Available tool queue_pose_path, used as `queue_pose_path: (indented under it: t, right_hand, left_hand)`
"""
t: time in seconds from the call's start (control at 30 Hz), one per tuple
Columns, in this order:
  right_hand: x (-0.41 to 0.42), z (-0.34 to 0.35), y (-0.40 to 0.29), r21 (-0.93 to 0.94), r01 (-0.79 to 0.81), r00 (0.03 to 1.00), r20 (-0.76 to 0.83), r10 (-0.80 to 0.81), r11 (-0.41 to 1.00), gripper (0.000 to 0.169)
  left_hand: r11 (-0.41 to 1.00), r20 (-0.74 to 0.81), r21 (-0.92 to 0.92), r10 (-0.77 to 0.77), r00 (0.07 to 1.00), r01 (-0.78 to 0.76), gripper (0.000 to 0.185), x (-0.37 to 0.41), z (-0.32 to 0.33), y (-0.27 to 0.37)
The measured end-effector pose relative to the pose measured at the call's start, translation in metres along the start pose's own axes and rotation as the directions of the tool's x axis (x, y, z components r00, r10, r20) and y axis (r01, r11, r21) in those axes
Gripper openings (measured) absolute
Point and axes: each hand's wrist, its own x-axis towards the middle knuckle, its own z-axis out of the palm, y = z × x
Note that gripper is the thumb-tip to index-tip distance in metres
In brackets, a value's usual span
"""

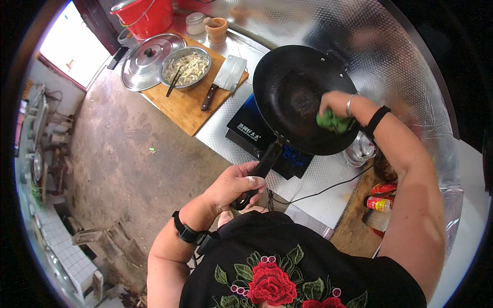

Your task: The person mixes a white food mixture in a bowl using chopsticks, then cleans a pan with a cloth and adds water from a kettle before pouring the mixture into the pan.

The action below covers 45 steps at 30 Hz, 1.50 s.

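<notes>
A black wok (292, 88) is over a black electric cooktop (246, 123), its inside facing up towards me. My left hand (238, 184) grips the wok's black handle (267, 159) from the near side. Inside the wok, at its right wall, my right hand (339, 103) presses a crumpled green cloth (334, 122) against the metal; hand and cloth are slightly blurred. The fingertips of my right hand are partly hidden by the cloth.
Left of the cooktop, a wooden cutting board (181, 106) bears a cleaver (229, 75), a metal bowl (163, 73) of shredded food with chopsticks (174, 82), and a metal lid (134, 69). Behind stand a red bucket (148, 19) and a mortar (217, 32). A black cord (323, 190) crosses the foil-covered counter (308, 208).
</notes>
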Motion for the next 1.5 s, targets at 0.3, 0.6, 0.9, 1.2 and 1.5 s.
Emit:
queue_pose_path:
  t: [0.3,0.6,0.9,1.2,1.5]
  right_hand:
    - [0.115,-0.017,-0.026,0.436,-0.193,0.669,-0.597,0.443,0.879,0.074]
    - [-0.006,0.024,-0.055,0.376,0.308,0.947,-0.033,-0.320,0.874,0.057]
    - [0.028,-0.029,0.024,-0.173,0.008,0.707,-0.695,-0.128,0.985,0.058]
    - [-0.001,0.029,0.013,-0.003,-0.331,0.910,-0.267,0.318,0.944,0.077]
    - [-0.017,0.001,-0.133,0.707,0.214,0.967,-0.251,-0.044,0.674,0.076]
  left_hand:
    - [1.000,0.031,0.010,-0.028,0.999,0.028,0.020,0.001,0.002,0.005]
    - [1.000,-0.020,0.030,0.010,1.000,-0.009,0.017,-0.001,0.008,0.001]
    - [1.000,-0.019,0.019,-0.002,1.000,0.002,0.030,-0.003,0.009,0.004]
    - [0.996,-0.064,-0.036,0.074,0.995,-0.076,0.048,-0.002,0.005,-0.005]
    - [0.997,-0.031,-0.042,0.066,0.997,-0.067,0.037,-0.003,0.003,-0.001]
